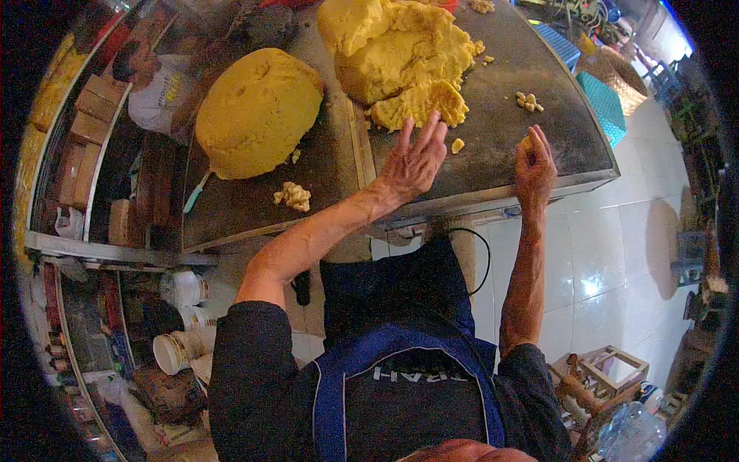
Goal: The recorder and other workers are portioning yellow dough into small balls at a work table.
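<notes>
A large, torn lump of yellow dough (404, 58) lies at the far middle of the dark worktop (500, 158). At its near edge, my left hand (416, 162) has its fingers stretched out, the tips against the dough. Farther right, over the front of the worktop, my right hand (535, 169) is closed, thumb and fingers pinched on what looks like a small yellow piece of dough (526, 142). A loose dough bit (458, 145) lies between my hands. Beyond my right hand sits a little cluster of dough pieces (529, 102).
Left of the lump rests a big smooth dough mound (258, 115), a pale-green handle (197, 194) sticking out beside it. A small dough pile (292, 196) lies nearby. Another person (162, 96) is at the far left. Teal basket (600, 108) stands beyond the right edge.
</notes>
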The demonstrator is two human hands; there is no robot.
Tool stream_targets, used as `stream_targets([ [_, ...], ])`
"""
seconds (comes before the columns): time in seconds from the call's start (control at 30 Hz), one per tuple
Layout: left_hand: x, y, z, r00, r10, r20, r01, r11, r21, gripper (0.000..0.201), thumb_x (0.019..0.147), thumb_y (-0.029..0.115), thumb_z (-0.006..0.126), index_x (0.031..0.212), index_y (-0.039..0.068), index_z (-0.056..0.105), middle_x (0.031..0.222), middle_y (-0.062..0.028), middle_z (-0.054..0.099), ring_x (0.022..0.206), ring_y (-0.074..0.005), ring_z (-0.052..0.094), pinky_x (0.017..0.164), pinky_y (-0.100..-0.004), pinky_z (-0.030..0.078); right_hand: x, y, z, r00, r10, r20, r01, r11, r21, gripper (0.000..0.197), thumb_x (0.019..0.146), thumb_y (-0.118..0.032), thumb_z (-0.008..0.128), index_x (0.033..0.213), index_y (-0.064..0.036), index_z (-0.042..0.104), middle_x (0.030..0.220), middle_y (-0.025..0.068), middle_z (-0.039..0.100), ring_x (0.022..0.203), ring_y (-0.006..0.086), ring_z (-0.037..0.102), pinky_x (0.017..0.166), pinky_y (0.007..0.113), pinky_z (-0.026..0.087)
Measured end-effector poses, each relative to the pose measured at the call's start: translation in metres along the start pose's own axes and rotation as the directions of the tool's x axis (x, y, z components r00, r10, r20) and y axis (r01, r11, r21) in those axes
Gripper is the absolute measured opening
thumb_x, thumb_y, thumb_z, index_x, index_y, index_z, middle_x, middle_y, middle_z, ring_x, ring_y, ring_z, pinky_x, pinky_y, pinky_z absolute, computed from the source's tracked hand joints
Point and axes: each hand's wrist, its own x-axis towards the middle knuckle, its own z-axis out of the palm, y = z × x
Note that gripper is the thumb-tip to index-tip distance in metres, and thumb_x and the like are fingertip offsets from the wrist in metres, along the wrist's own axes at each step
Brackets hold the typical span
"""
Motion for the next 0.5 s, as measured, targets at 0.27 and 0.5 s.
stream_targets([
  [0.27,-0.002,0.004,0.001,0.998,0.038,-0.049,-0.039,0.999,-0.015,0.024,0.092,0.017,0.058,0.107,-0.002,0.059,0.139,-0.0242,0.043,0.138,-0.0471,0.033,0.11,-0.0696,0.02,-0.004,0.008,0.0,0.898,0.369,0.241,-0.432,0.847,0.309,0.029,0.093,-0.011,0.073,0.121,-0.005,0.07,0.115,0.0066,0.07,0.099,0.0112,0.065,0.085,0.026,0.054],
  [0.5,-0.011,0.002,0.008,0.881,-0.472,-0.024,0.459,0.867,-0.196,0.025,0.094,0.018,0.056,0.102,-0.005,0.06,0.138,-0.0295,0.046,0.144,-0.048,0.027,0.115,-0.0695,0.013,-0.005,0.012,0.004,0.994,0.071,-0.078,-0.06,0.99,0.126,0.028,0.092,-0.019,0.075,0.116,-0.007,0.071,0.118,0.0123,0.07,0.101,0.018,0.069,0.087,0.034,0.056],
])
